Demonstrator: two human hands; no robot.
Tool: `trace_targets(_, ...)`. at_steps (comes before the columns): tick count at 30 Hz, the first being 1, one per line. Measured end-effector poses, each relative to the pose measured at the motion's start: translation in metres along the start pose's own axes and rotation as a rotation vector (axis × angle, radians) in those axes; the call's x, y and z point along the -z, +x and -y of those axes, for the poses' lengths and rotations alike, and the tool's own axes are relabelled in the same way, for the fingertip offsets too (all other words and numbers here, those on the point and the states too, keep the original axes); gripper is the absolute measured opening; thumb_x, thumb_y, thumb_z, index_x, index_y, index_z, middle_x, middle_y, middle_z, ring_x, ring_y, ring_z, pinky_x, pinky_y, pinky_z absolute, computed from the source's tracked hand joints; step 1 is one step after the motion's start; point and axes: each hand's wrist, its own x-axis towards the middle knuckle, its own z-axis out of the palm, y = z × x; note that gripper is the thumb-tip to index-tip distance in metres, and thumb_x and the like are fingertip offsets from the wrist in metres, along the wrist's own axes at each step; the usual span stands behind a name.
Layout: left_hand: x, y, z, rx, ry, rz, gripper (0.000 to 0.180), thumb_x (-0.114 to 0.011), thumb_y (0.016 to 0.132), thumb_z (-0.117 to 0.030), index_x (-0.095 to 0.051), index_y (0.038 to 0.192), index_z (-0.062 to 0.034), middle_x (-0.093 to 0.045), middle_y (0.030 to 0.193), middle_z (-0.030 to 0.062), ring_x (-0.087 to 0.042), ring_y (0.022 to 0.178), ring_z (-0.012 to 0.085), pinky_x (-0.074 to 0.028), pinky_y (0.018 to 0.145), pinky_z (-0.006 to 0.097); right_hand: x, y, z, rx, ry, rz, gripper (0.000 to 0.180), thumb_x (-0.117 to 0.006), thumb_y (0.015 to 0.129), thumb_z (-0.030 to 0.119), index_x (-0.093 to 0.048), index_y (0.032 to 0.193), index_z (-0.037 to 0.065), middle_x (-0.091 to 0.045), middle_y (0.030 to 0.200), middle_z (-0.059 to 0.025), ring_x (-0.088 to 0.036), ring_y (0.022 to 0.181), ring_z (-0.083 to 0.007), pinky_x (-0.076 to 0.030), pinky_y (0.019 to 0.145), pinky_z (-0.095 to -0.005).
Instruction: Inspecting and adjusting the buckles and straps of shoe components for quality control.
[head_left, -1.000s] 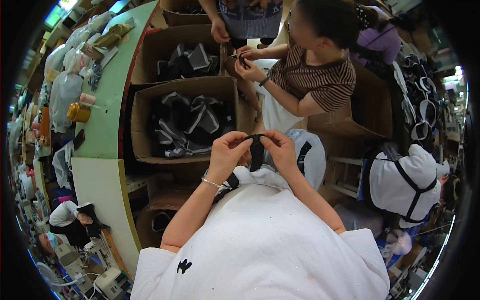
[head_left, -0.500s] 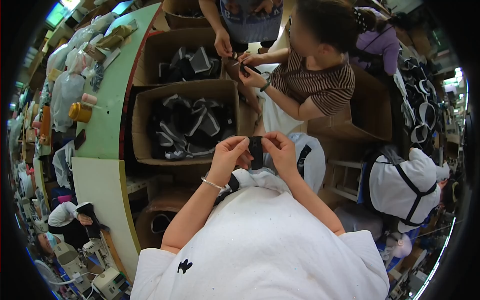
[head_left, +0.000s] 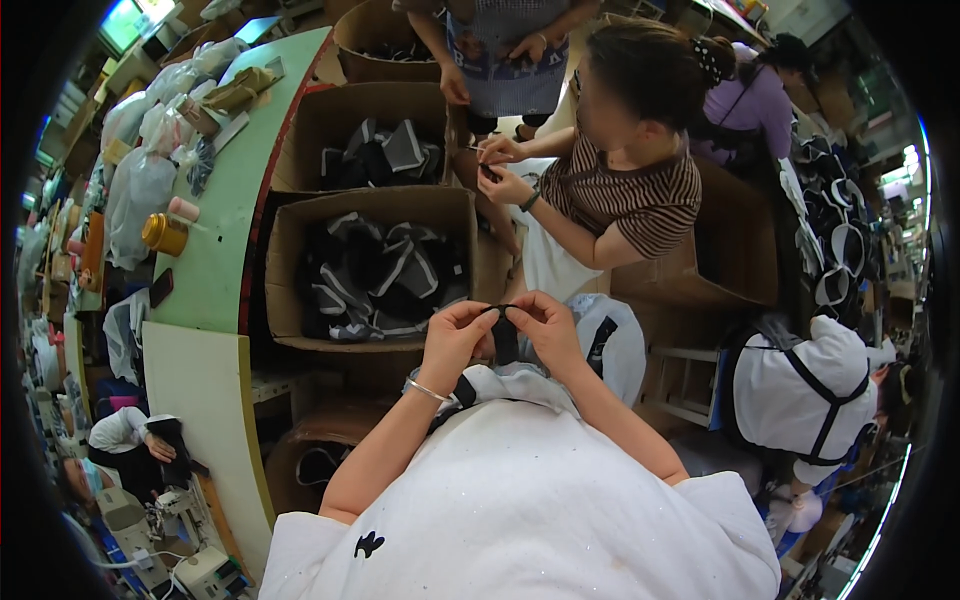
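Between my two hands hangs a black fabric strip (head_left: 507, 342), its upper edge pinched at both corners. My left hand (head_left: 456, 338), with a bangle on the wrist, closes thumb and fingers on one corner. Opposite it, my right hand (head_left: 543, 334) pinches the other corner, the fingertips almost meeting. The strip's lower part drops toward white cloth (head_left: 520, 385) at my lap. Just beyond my hands, to the left, stands a cardboard box (head_left: 284, 262) of black and grey sewn pieces (head_left: 385, 275).
Behind it is another cardboard box (head_left: 297, 150) with similar pieces. A seated person in a striped top (head_left: 640, 185) works a small dark item ahead; another person (head_left: 505, 60) stands beyond. At left is a green table (head_left: 228, 215) with a yellow jar (head_left: 163, 234). A metal stool (head_left: 690, 385) is right.
My hands have shifted slightly nearer to me, and the strip's top edge now looks thinner, seen more edge-on. The standing person's hand has drawn back from the seated person's hands.
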Motion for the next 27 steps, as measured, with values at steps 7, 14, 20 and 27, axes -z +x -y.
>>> trace_targets(7, 0.005, 0.009, 0.011, -0.059, -0.035, -0.119, 0.011, -0.066, 0.086, -0.014, -0.067, 0.089, -0.0033, -0.059, 0.064, -0.0009, -0.052, 0.052, 0.0042, -0.038, 0.045, 0.018, -0.012, 0.006, -0.001, -0.014, -0.008, -0.003, 0.017, -0.064, 0.087, 0.015, -0.06, 0.095, 0.0, -0.061, 0.082, -0.001, -0.055, 0.075, -0.006, -0.045, 0.066, -0.0207)
trace_targets(14, 0.015, 0.014, 0.027, -0.037, -0.056, -0.143, 0.012, -0.065, 0.087, -0.017, -0.066, 0.089, -0.005, -0.059, 0.063, -0.002, -0.053, 0.051, 0.0048, -0.038, 0.045, 0.017, -0.023, 0.004, -0.017, -0.134, 0.145, 0.054, 0.018, -0.062, 0.09, 0.017, -0.058, 0.101, 0.004, -0.059, 0.082, 0.0013, -0.054, 0.071, -0.0041, -0.044, 0.058, -0.0181)
trace_targets(20, 0.012, 0.008, 0.028, -0.013, -0.016, -0.163, 0.011, -0.064, 0.087, -0.016, -0.064, 0.088, -0.0048, -0.059, 0.063, -0.0014, -0.053, 0.05, 0.0049, -0.038, 0.045, 0.018, -0.02, 0.006, -0.023, -0.167, 0.105, 0.047, 0.014, -0.061, 0.09, 0.014, -0.062, 0.098, 0.003, -0.062, 0.086, 0.0003, -0.056, 0.078, -0.0053, -0.047, 0.069, -0.0202)
trace_targets(27, 0.014, 0.011, 0.032, -0.052, -0.055, -0.131, 0.011, -0.062, 0.089, -0.015, -0.063, 0.088, -0.0044, -0.058, 0.063, -0.0017, -0.052, 0.051, 0.0048, -0.039, 0.045, 0.018, -0.019, 0.012, -0.021, -0.121, 0.084, 0.078, 0.012, -0.06, 0.09, 0.015, -0.06, 0.093, 0.002, -0.061, 0.082, 0.0009, -0.054, 0.073, -0.0046, -0.045, 0.066, -0.0193)
